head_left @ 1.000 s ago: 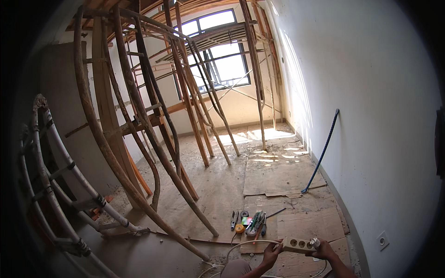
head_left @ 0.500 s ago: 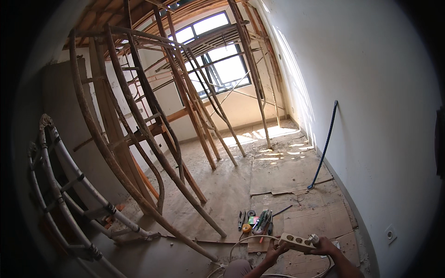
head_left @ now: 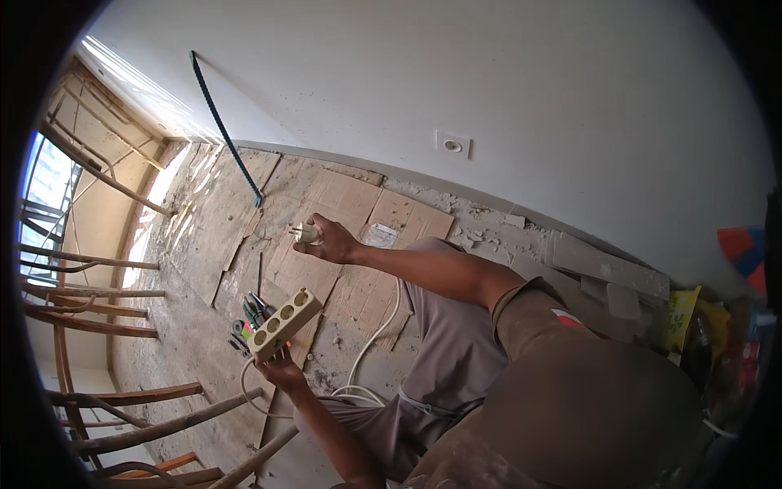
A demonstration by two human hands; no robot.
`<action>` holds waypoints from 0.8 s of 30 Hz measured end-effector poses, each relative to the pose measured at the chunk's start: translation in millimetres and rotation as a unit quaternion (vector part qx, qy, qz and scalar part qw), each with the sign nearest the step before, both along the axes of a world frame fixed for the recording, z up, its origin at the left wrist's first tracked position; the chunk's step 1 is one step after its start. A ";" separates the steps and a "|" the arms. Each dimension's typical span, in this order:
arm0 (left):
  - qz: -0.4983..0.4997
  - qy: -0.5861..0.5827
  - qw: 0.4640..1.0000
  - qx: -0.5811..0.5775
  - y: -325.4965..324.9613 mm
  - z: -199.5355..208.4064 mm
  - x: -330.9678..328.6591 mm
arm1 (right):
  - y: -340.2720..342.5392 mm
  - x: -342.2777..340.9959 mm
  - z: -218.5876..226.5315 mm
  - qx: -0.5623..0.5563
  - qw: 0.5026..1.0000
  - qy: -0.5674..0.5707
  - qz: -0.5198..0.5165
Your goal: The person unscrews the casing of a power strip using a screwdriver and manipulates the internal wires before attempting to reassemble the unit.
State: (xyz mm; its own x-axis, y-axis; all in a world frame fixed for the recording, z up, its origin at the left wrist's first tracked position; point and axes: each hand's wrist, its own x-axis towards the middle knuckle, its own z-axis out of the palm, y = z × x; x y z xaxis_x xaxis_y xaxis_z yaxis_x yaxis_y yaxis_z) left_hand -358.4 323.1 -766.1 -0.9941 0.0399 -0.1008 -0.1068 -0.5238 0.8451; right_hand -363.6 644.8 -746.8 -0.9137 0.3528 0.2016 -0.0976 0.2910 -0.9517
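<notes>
My left hand (head_left: 281,368) grips the lower end of a cream power strip (head_left: 278,319), its round sockets facing up. In my right hand (head_left: 332,242) is a white plug (head_left: 306,233), pinched between thumb and fingers with its two pins pointing left. The plug is apart from the strip. A pale cable (head_left: 372,340) runs across the floor beside my leg, and another stretch loops from the strip's lower end. On the white wall, beyond my right arm, is a wall socket (head_left: 453,146) with a square plate.
Hand tools (head_left: 257,306) lie on the floor behind the strip. Cardboard sheets (head_left: 342,201) cover part of the dusty floor. A dark blue bar (head_left: 224,122) leans on the wall. Scaffold poles (head_left: 167,424) stand at left; tile pieces (head_left: 607,265) and bags (head_left: 683,316) lie at right.
My view has swung right toward the wall socket. My right hand, earlier at the strip's end, is now apart from it with the plug. My left hand still holds the strip.
</notes>
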 end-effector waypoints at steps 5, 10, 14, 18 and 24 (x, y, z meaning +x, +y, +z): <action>0.030 0.001 0.999 -0.032 -32.5 -6.1 -7.2 | -22.6 7.9 33.1 -0.010 0.996 0.081 0.032; 0.018 -0.011 1.000 0.015 -17.4 7.0 -9.6 | -17.5 32.6 45.4 -0.002 0.967 0.247 0.065; 0.016 -0.018 0.999 0.033 -28.2 15.3 -9.2 | -24.4 45.3 53.7 0.017 0.966 0.233 0.108; 0.031 -0.032 0.998 0.044 -28.2 12.4 -9.2 | -17.4 49.0 52.1 -0.003 0.961 0.251 0.114; 0.030 -0.044 0.997 0.057 -26.6 10.9 -13.4 | -22.1 52.1 41.6 -0.128 0.959 0.199 0.155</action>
State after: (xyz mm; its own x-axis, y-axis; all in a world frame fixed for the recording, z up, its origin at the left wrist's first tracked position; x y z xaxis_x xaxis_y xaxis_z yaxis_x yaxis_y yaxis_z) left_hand -371.8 296.5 -755.3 -0.9825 -0.0040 -0.1862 -0.1430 -0.6240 0.7683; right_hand -311.5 622.7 -705.2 -0.8517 0.1605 0.4988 -0.5116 -0.0490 -0.8578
